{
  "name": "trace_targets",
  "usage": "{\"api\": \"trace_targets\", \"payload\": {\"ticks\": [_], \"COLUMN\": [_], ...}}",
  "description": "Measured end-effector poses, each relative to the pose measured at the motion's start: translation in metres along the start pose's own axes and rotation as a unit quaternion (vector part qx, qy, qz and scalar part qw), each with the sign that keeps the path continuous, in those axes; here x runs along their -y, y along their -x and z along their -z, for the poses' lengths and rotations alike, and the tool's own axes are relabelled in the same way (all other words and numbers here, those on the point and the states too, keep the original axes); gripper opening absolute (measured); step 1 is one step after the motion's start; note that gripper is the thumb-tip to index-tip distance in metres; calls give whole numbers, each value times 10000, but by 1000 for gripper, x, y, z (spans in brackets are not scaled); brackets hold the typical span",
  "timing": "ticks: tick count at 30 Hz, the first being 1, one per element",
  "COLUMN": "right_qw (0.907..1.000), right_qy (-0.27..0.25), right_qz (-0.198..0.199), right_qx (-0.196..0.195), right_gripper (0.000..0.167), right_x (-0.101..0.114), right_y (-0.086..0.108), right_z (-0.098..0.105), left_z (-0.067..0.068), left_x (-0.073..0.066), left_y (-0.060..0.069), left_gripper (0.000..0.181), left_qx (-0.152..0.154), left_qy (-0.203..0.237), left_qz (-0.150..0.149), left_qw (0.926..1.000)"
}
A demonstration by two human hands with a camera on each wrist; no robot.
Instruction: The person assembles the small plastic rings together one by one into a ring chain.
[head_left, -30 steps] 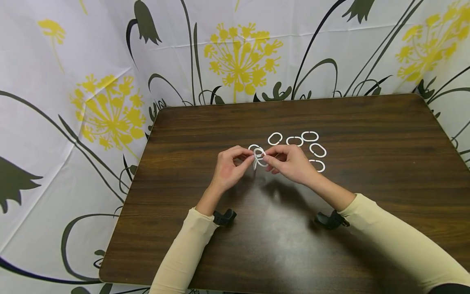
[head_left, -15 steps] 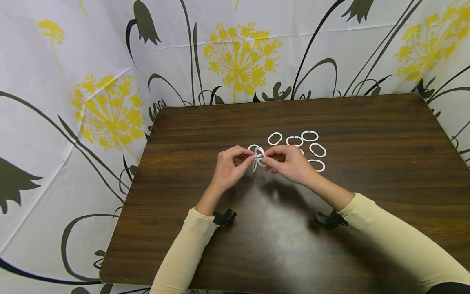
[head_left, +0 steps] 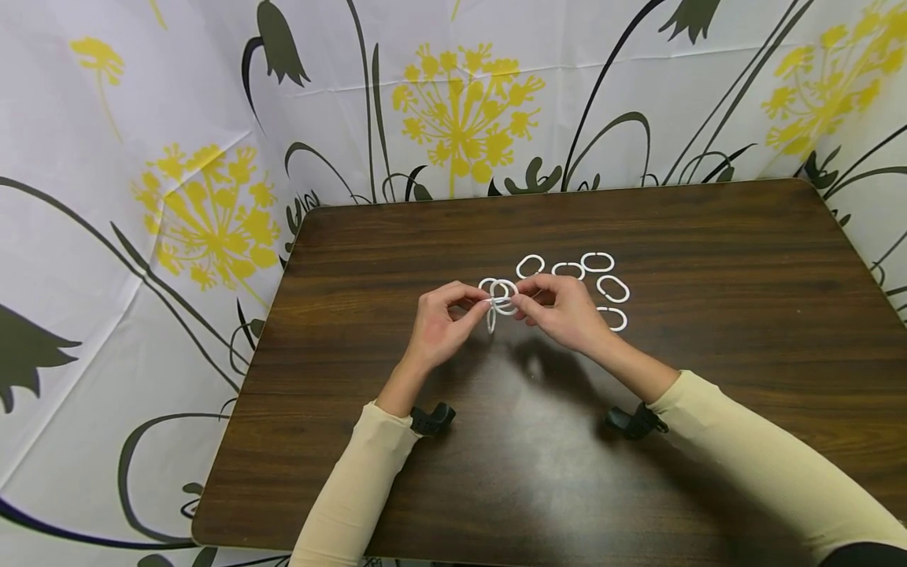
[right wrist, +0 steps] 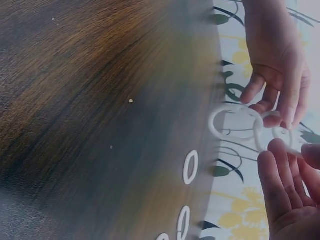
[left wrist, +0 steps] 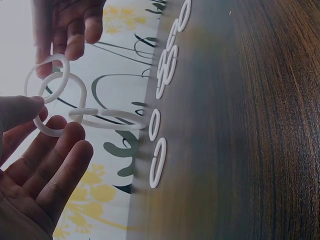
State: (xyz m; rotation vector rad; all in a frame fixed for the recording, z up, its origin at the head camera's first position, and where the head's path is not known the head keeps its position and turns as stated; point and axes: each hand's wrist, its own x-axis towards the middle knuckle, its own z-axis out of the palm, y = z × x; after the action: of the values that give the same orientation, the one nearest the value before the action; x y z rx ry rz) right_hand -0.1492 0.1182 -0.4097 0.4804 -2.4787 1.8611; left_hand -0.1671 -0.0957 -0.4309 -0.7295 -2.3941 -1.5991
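Observation:
In front of me, both hands work on white plastic oval links, each with a small gap in its loop. My left hand (head_left: pixel 442 319) pinches a link (left wrist: pixel 82 95) between thumb and fingertips. Threaded through it, another link (right wrist: pixel 235 122) hangs down. My right hand (head_left: pixel 563 311) pinches a further link (left wrist: pixel 27 77) by its edge, overlapping the left hand's one. Whether those two are joined cannot be made out. Fingertips partly hide the held links in each view.
Several loose white links lie on the dark wood table (head_left: pixel 708 315), among them one link (head_left: pixel 531 266) behind the hands and another link (head_left: pixel 612 289) right of them. A flower-patterned cloth (head_left: pixel 340 94) hangs behind the table. Each wrist wears a black band (head_left: pixel 432 419).
The right hand has shifted slightly up and right, and its link has turned, now showing as a wider loop. My left hand stays nearly in place, with its link hanging below.

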Motion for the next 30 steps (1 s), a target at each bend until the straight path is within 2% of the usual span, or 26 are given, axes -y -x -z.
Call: {"api": "trace_targets", "payload": {"ticks": [7, 15, 21, 30], "right_qw": [9992, 9920, 9849, 9806], "right_qy": [-94, -959, -1427, -1634], "right_qz": [-208, -633, -846, -1037], "right_qx": [-313, -525, -501, -301], "right_gripper": [9, 13, 12, 14], "right_x": [-3, -8, -6, -3], "right_y": [-1, -3, -4, -3], "right_z": [-1, 0, -1, -3], "left_z": [-1, -1, -1, -2], "left_x": [0, 1, 2, 0], "left_y": [1, 3, 2, 1], "left_gripper": [5, 6, 6, 10], "left_qx": [5, 119, 153, 348], "left_qy": [23, 28, -30, -74], "left_qz": [40, 279, 284, 479], "left_qw": [10000, 9995, 9995, 9982]}}
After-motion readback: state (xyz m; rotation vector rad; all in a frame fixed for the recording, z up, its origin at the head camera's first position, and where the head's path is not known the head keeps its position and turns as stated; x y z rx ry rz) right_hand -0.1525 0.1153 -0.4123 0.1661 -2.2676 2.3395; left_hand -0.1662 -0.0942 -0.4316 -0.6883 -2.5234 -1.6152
